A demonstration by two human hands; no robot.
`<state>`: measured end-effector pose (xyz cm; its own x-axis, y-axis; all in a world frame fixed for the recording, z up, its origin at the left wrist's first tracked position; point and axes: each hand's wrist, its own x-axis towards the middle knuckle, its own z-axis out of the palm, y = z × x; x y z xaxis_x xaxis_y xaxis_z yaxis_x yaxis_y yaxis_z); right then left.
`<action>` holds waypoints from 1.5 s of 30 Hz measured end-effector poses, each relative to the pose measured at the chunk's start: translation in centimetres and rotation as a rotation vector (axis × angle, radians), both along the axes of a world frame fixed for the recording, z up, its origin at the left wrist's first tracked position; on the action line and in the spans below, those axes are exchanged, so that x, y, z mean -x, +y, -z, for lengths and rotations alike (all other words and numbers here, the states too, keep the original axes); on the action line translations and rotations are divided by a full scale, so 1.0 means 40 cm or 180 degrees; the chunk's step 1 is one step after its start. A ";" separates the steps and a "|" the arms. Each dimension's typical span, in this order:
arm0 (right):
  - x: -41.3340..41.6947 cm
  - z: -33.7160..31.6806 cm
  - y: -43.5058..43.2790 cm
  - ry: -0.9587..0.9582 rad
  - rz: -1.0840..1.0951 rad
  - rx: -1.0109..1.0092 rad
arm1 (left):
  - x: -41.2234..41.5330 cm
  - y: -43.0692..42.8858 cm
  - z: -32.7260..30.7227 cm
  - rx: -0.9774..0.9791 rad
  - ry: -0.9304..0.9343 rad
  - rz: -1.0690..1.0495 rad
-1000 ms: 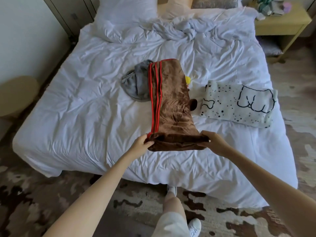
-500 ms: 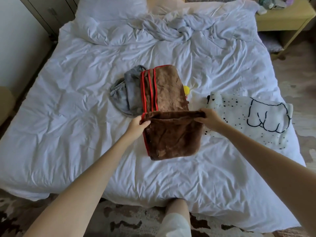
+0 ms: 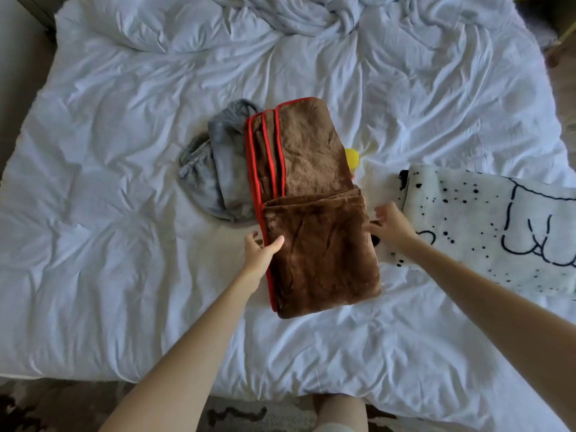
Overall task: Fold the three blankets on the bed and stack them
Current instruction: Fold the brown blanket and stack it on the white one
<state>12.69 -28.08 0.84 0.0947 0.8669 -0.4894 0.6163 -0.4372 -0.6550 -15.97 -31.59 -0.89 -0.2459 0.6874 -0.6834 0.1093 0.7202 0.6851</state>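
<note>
A brown blanket (image 3: 311,213) with red trim lies on the white bed (image 3: 124,213), folded into a long strip with its near end doubled over the far part. My left hand (image 3: 260,252) pinches the left edge of the doubled part, thumb on top. Beside the strip's right edge my right hand (image 3: 389,224) hovers with fingers apart, holding nothing. A crumpled grey blanket (image 3: 218,169) lies to the left, partly under the brown one. To the right a white blanket (image 3: 486,232) with black spots and a line drawing lies folded flat.
A small yellow thing (image 3: 352,157) peeks out from under the brown blanket's right side. Rumpled white bedding (image 3: 311,17) is bunched at the head of the bed. A patterned rug (image 3: 46,406) shows below the bed's near edge.
Both hands carried the brown blanket's near end up and over onto the far part and laid it down. My right hand has let go; the view has moved closer to the bed.
</note>
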 end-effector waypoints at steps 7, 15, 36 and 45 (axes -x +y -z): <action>-0.009 0.105 -0.270 0.1366 0.0543 0.1652 | -0.038 -0.173 0.115 0.0664 -0.0538 -0.0337; 0.013 0.008 -0.266 0.1019 0.0399 0.0931 | -0.019 -0.180 0.012 0.0588 -0.0221 -0.0149; 0.103 -0.249 0.534 0.1533 0.0807 -0.0148 | 0.091 0.633 -0.254 -0.0806 -0.0418 0.0389; 0.085 -0.034 0.444 0.0699 0.1633 -0.0482 | 0.024 0.751 -0.085 -0.1079 0.1675 0.1171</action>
<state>9.28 -10.33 2.21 0.4316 0.7988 -0.4192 0.1929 -0.5357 -0.8221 -16.92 -1.56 2.53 -0.1956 0.9420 -0.2729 0.6802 0.3307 0.6541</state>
